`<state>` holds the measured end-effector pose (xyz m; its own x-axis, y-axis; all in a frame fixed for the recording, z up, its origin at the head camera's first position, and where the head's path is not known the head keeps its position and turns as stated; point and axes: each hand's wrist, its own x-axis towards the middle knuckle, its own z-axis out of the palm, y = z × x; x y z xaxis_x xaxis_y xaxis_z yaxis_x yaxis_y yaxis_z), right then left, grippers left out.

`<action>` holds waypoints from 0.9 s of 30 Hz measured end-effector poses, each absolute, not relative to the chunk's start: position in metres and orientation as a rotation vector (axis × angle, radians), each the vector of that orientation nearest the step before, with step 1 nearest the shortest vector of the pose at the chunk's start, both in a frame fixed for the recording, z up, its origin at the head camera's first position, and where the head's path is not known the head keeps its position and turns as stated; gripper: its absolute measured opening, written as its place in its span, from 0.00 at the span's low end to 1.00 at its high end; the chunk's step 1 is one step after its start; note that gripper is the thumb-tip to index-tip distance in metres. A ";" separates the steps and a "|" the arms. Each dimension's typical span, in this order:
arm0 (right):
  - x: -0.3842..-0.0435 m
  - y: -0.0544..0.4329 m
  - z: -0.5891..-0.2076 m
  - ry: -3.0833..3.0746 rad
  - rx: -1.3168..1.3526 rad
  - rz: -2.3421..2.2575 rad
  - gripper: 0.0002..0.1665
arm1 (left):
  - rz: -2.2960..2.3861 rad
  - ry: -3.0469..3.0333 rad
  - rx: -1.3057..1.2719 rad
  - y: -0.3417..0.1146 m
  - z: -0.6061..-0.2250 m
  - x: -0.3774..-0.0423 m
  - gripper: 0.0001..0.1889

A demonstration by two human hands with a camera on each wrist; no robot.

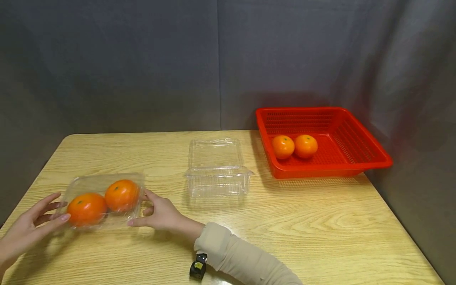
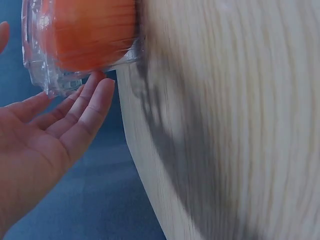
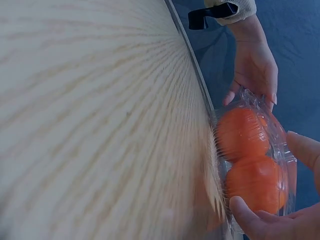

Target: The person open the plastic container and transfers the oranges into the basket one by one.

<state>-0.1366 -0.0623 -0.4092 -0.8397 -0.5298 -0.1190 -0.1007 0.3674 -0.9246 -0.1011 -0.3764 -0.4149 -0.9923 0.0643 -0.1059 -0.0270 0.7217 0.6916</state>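
A clear plastic clamshell box (image 1: pixel 103 178) with two oranges (image 1: pixel 87 209) inside lies between the hands at the table's left, lid down. At its left end, my left hand (image 1: pixel 33 223) touches it with fairly straight fingertips; in the left wrist view the fingers (image 2: pixel 82 107) meet the end wall while the thumb stands apart. My right hand (image 1: pixel 164 211) grips the right end, thumb at the near corner and index finger at the far side. In the right wrist view, the box (image 3: pixel 290 170) sits close over the table, its fingers spread across the end.
A second clear clamshell box (image 1: pixel 218 182) stands with its lid up at mid-table. At the back right, a red plastic basket (image 1: pixel 335 168) holds two more oranges (image 1: pixel 305 146). Grey cloth (image 1: pixel 149 67) hangs behind the wooden table (image 1: pixel 303 237).
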 end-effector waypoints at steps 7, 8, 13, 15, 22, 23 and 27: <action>-0.142 -0.061 -0.413 2.290 -0.524 -1.507 0.52 | 1.160 2.779 0.080 -0.375 -0.422 -0.107 0.44; -0.142 -0.061 -0.413 2.294 -0.520 -1.517 0.52 | 1.171 2.763 0.086 -0.374 -0.420 -0.107 0.44; -0.142 -0.061 -0.412 2.280 -0.495 -1.559 0.49 | 1.177 2.709 0.104 -0.372 -0.417 -0.104 0.44; -0.142 -0.061 -0.411 2.275 -0.491 -1.566 0.49 | 1.200 2.669 0.098 -0.372 -0.418 -0.104 0.44; -0.141 -0.062 -0.411 2.161 -0.384 -1.665 0.51 | 1.237 2.644 -0.013 -0.368 -0.421 -0.105 0.47; -0.141 -0.063 -0.411 2.134 -0.354 -1.686 0.50 | 1.273 2.625 0.002 -0.367 -0.420 -0.105 0.46; -0.140 -0.068 -0.412 2.035 -0.230 -1.769 0.47 | 1.250 2.696 0.013 -0.364 -0.420 -0.102 0.41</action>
<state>-0.1399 -0.0681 -0.4125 -0.8927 -0.3977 -0.2119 0.1544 0.1717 -0.9730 -0.1021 -0.3642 -0.4202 -0.9856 0.0790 -0.1497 -0.0632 0.6488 0.7583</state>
